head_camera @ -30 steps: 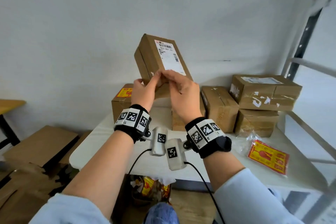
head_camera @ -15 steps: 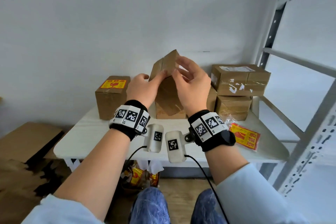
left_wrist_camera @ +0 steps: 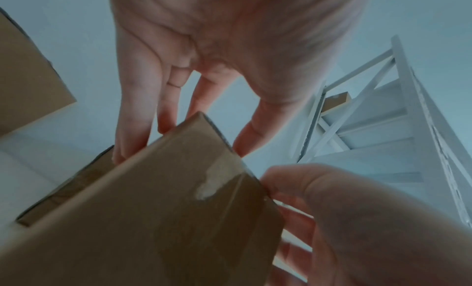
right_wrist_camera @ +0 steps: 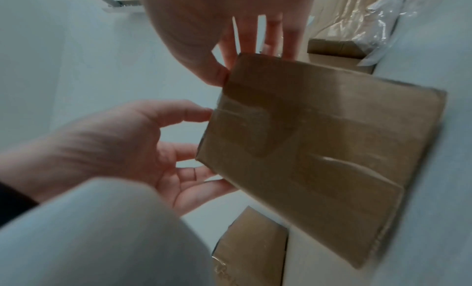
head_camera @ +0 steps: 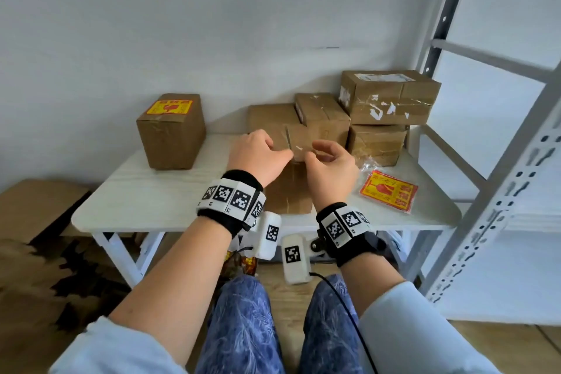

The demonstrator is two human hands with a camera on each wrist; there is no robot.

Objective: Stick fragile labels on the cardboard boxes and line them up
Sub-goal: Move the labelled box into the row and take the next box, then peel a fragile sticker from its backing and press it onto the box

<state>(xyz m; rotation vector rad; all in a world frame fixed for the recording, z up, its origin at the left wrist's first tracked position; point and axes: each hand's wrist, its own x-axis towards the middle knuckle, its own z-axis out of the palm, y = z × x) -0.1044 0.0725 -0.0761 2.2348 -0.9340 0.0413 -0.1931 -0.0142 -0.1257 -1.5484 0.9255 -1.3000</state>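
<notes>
Unlabelled box positioned for labelling.
Left hand (head_camera: 258, 155) and right hand (head_camera: 331, 165) pinch cardboard box (head_camera: 291, 188) edges, steadying it on table (head_camera: 145, 191).

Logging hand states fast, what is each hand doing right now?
Left hand: fingers curled round the cardboard box, holding it.
Right hand: fingers curled on the same box.

- I see a plain brown taped box (head_camera: 290, 188) at frame centre, standing on the table
- Labelled box (head_camera: 171, 130) stands upper left, yellow-red sticker on top
- Label sheet pack (head_camera: 388, 190) lies flat at right
- Four unlabelled boxes (head_camera: 388, 97) cluster upper right
</notes>
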